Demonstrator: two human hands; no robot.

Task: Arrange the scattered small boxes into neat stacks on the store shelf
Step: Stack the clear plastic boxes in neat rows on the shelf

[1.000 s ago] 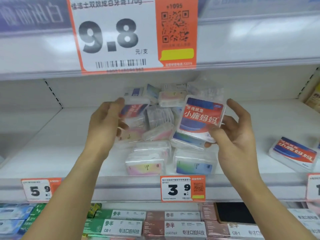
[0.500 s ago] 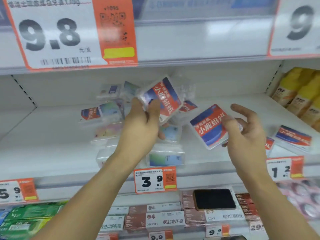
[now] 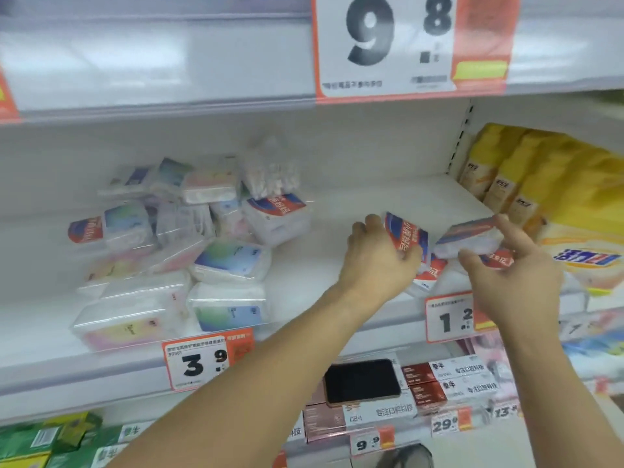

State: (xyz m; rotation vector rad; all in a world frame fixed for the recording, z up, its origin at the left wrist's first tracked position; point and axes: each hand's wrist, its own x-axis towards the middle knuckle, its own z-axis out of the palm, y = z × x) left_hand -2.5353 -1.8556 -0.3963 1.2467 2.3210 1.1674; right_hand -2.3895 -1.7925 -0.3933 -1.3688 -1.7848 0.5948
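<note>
On a white store shelf [image 3: 354, 204], clear boxes lie jumbled [image 3: 189, 244] at the left. At the right, the left hand [image 3: 378, 261] clasps a red-and-blue box [image 3: 407, 239] and the right hand [image 3: 513, 285] another [image 3: 469, 236], over a small near-edge stack [image 3: 427, 276]. Set down crooked, they could topple it.
</note>
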